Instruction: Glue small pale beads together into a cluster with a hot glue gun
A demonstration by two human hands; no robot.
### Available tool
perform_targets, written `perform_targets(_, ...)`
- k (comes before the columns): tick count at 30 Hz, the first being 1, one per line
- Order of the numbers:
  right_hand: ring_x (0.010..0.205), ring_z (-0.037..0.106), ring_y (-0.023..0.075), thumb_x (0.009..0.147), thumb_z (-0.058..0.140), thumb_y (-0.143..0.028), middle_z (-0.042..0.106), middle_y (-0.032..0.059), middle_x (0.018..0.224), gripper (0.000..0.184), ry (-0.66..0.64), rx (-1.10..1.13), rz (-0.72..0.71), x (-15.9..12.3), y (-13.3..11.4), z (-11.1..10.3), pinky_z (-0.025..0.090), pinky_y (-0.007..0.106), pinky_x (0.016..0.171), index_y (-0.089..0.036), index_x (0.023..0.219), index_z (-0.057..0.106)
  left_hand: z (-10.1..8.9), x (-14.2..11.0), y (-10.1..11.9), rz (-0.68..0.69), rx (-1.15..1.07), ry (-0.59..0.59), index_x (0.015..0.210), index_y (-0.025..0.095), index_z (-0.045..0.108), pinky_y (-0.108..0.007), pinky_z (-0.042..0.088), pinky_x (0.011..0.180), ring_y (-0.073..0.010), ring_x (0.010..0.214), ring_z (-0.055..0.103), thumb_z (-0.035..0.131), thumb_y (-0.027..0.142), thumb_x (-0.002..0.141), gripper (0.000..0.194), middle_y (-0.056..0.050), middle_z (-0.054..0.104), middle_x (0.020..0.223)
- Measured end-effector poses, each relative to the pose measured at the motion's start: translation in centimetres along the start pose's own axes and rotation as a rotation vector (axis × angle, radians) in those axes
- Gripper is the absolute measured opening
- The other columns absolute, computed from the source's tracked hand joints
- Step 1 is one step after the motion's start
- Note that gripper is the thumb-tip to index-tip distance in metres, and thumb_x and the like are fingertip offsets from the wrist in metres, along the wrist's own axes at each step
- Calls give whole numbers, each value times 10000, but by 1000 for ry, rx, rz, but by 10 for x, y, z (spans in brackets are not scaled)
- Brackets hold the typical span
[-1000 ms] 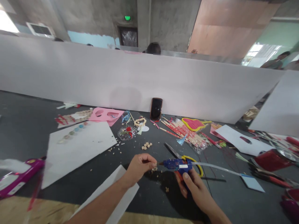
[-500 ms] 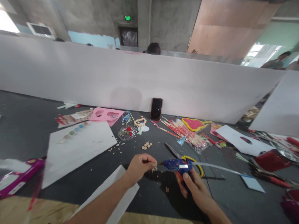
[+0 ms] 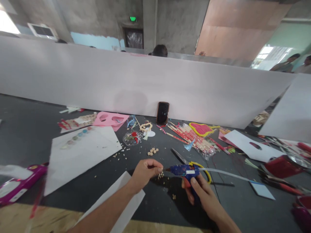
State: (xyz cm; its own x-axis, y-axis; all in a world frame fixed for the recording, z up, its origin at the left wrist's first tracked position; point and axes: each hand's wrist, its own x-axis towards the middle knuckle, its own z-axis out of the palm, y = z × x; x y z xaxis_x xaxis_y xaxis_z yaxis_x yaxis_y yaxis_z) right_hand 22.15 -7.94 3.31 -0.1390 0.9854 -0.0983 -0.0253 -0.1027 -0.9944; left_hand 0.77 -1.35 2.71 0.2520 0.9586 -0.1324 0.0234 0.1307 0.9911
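In my right hand [image 3: 202,192] is a blue hot glue gun [image 3: 186,170], its nozzle pointing left and a long clear glue stick [image 3: 223,172] trailing from its back. My left hand [image 3: 147,173] is closed in a pinch just off the nozzle tip; whatever is between the fingertips is too small to make out. Under those fingertips lie small pale pieces [image 3: 160,176], and one brown cluster [image 3: 174,196] sits nearer to me. Farther back rests a group of beige flower-like clusters [image 3: 153,151]. Scissors [image 3: 181,157] with yellow handles lie partly behind the glue gun.
A phone [image 3: 162,113] leans against the white partition [image 3: 109,81]. White paper [image 3: 85,155] and a purple glue gun [image 3: 24,183] are at left. Patterned sticks [image 3: 187,136], a red can [image 3: 283,166] and a blue-white card [image 3: 262,190] lie to the right.
My hands keep almost the same pose, with the glue gun shifted very slightly. Beyond the partition at far right, a person's head has come more into view.
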Motion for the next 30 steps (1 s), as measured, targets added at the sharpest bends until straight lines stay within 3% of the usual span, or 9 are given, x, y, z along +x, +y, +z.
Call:
perform_targets(3,433,480,111,831,445,-489,555,-13,535,318,45,-19,48,0,-2,-6,403,236,428,-188,842,545,-1,1,-1,0,-6,17,670,142,662,-205,354,552,-107,571,491,685,335,600,206,7,606,597)
perform_targets(6,482,547,147,787,488,-522,613,9,579,351,239,-108,93,1,-11,-16,450,264,471,-192,858,584,-2,2,-2,11,-13,16,688,142,661,-206,357,556,-110,589,488,682,326,607,203,1,602,617)
perform_targets(8,635,608,192,762,519,-526,665,26,696,359,397,-217,93,1,-20,-26,480,285,563,-208,904,607,-2,2,-3,25,-27,-2,695,141,655,-205,357,558,-111,597,485,678,322,616,199,-3,597,626)
perform_targets(11,898,596,257,744,542,-517,694,36,828,365,451,-439,110,2,-30,-42,475,316,719,-221,938,629,-2,1,-3,46,-65,-57,693,142,642,-206,364,577,-113,623,489,680,311,624,187,-9,597,656)
perform_targets(17,790,634,256,808,374,-543,706,50,813,436,342,-816,185,2,-25,-73,477,316,653,-188,867,620,-2,-2,-3,70,-114,-177,683,139,637,-208,373,602,-110,632,490,686,295,629,172,-7,588,660)
perform_targets(21,574,603,234,803,381,-486,633,41,547,392,300,-1059,209,-2,-30,-83,414,294,522,-204,616,579,-3,-3,-4,58,-92,-193,685,135,640,-201,358,581,-104,616,475,690,300,627,182,-4,575,654)
perform_targets(23,524,574,224,785,428,-440,593,34,502,328,304,-1147,193,-8,-35,-78,379,289,501,-215,584,558,-3,-2,-5,59,-86,-200,685,132,643,-196,347,568,-98,603,462,696,306,623,192,-2,568,652)
perform_targets(25,580,589,214,802,428,-396,632,37,622,242,270,-1264,111,-13,-38,-64,388,285,531,-226,725,582,-2,-2,-6,62,-88,-213,687,129,644,-193,338,559,-93,598,451,698,308,625,198,-1,561,651)
perform_targets(30,800,604,173,787,486,-216,631,37,935,166,-89,-1200,-102,-16,-24,-13,436,257,688,-241,923,578,-1,-2,-10,48,-85,-230,687,127,639,-192,333,556,-89,594,444,703,296,624,192,3,553,647)
